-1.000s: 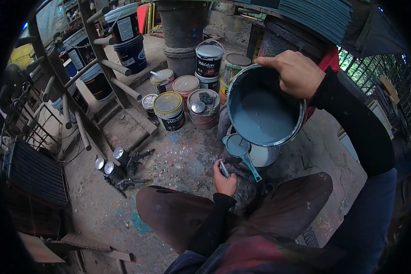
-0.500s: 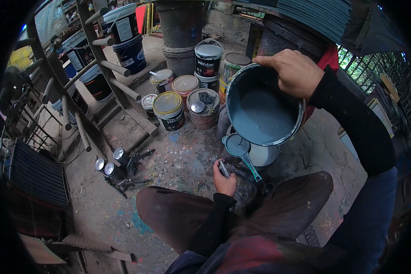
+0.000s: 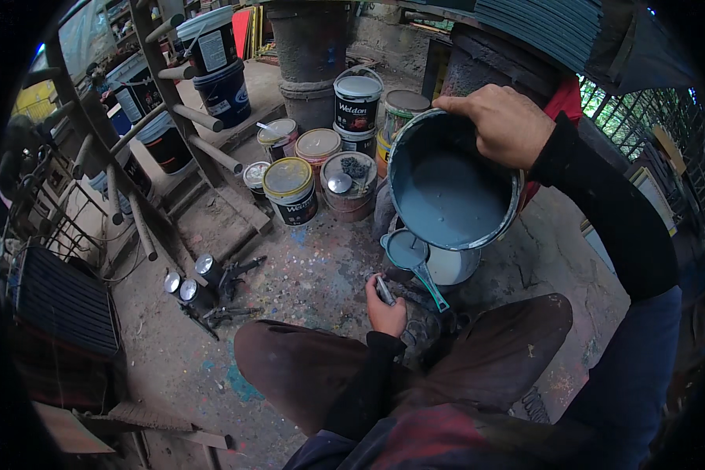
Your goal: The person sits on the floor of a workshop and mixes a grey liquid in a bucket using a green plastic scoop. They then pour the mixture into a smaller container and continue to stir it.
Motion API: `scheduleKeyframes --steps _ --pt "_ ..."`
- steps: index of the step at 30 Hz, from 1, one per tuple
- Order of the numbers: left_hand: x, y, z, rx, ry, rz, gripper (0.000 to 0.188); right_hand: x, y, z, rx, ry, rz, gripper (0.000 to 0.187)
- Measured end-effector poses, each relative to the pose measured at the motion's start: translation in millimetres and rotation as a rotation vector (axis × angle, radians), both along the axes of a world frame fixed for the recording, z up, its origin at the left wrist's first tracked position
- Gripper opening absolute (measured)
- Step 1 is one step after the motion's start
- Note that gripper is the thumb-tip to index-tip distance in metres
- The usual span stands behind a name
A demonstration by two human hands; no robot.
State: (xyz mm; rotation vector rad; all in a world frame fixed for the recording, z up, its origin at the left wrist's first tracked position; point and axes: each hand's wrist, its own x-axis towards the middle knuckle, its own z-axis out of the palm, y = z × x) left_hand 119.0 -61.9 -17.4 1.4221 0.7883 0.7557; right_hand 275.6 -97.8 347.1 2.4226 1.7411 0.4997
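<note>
My right hand (image 3: 509, 129) grips the rim of a paint bucket (image 3: 403, 145), which is tilted forward and down. Grey-blue paint (image 3: 458, 196) covers its inside, and a thin stream falls from the lip into a round strainer (image 3: 405, 249) with a green handle (image 3: 431, 288). Below the strainer's left side shows part of a dark container, mostly hidden. A white bucket with pale contents (image 3: 456, 266) stands under the tilted one. My left hand (image 3: 386, 313) is closed around a silver metal handle (image 3: 385, 290) just below the strainer; what it belongs to is largely hidden.
Lidded paint cans (image 3: 290, 188) cluster ahead, one with a dark wad (image 3: 356, 168) on top. Several spray guns with silver-capped cups (image 3: 205, 266) lie on the paint-spotted floor at left. A wooden rack with pegs (image 3: 192, 110) stands behind them. My knees (image 3: 290, 352) flank the work area.
</note>
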Motion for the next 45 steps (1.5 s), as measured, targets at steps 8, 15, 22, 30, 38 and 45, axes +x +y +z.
scheduleKeyframes --steps 8,15,22,30,38,45 --pt "1 2 -7 0.081 -0.003 -0.002 0.06 1 1 -2 0.015 -0.007 0.007 0.046" --pt "-1 3 -6 0.07 -0.024 0.005 0.06 3 3 -5 0.031 0.001 0.052 0.054" --pt "-3 2 11 -0.043 -0.028 -0.026 0.061 6 2 -7 0.055 -0.004 0.11 0.054" --pt "-1 3 -8 -0.027 -0.092 -0.01 0.059 4 6 -6 0.032 0.008 0.089 0.054" --pt "-2 5 -5 0.011 -0.078 0.009 0.058 3 8 -6 0.025 -0.011 0.088 0.052" --pt "-5 8 -3 0.011 -0.072 0.01 0.058 0 11 -3 0.007 -0.009 0.096 0.051"
